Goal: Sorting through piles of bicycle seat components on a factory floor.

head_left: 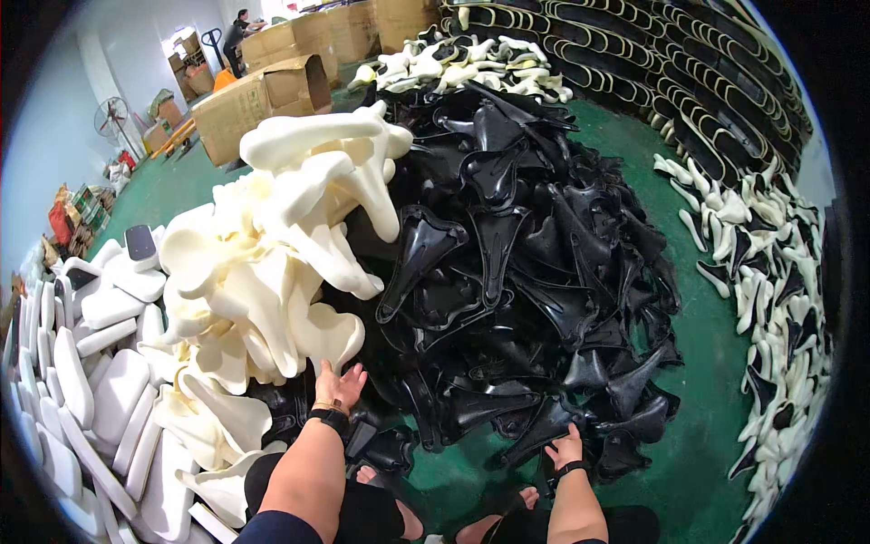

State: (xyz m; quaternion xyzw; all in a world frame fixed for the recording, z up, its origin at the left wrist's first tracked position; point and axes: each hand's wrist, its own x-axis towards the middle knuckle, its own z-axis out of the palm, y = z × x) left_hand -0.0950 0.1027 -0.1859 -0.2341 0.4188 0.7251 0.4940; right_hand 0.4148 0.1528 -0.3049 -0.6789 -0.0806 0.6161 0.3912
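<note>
My left hand point(339, 388) is palm up with its fingers apart, just under the lower edge of a cream foam saddle pad point(328, 335). Whether the fingertips touch that pad, I cannot tell. The pad belongs to a tall heap of cream foam saddle pads point(263, 263) at the left. At the near edge of a big pile of glossy black saddle shells point(494, 236), my right hand point(567, 448) has its fingers closed at the rim of a black saddle shell point(542, 430). Both wrists carry dark bands.
White padded pieces point(118, 399) stack up at the left. More cream pads point(453, 65) lie at the back, near cardboard boxes point(231, 118) and a distant person point(237, 41). Pale and black parts point(770, 272) line the right side of the green floor point(698, 363).
</note>
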